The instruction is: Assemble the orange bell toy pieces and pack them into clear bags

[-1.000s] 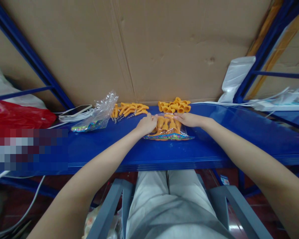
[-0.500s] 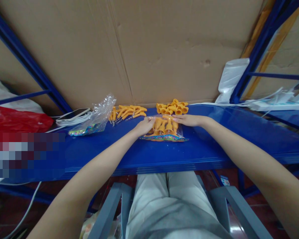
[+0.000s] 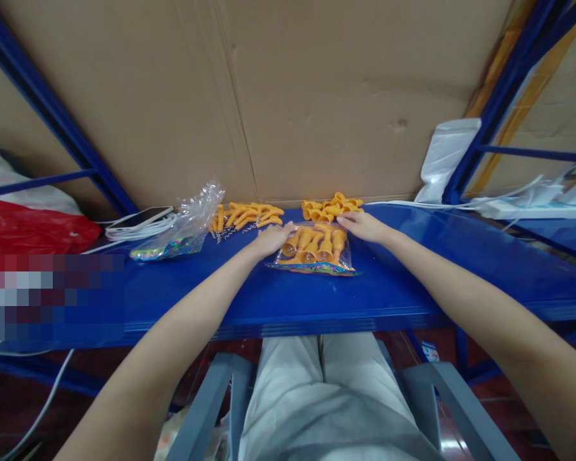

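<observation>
A clear bag [image 3: 315, 251] with a colourful printed bottom strip lies on the blue shelf [image 3: 388, 291], filled with several orange plastic pieces. My left hand [image 3: 270, 239] is closed in a pinch on the bag's top left corner. My right hand [image 3: 362, 225] has its fingers pressed on the top right corner. Just behind the bag lie two loose piles: orange curved pieces with springs [image 3: 247, 214] on the left and orange short pieces [image 3: 331, 205] on the right.
A stack of empty clear bags [image 3: 185, 227] lies left of the piles, beside a phone [image 3: 141, 218] and white cables [image 3: 134, 230]. A red bag [image 3: 33, 232] is far left. A cardboard sheet [image 3: 292, 96] backs the shelf. A white bag [image 3: 448, 157] and power strip [image 3: 523, 208] sit right.
Both hands have slid apart along the bag's top edge, from near its middle to its two corners. The bag itself stays in place on the shelf.
</observation>
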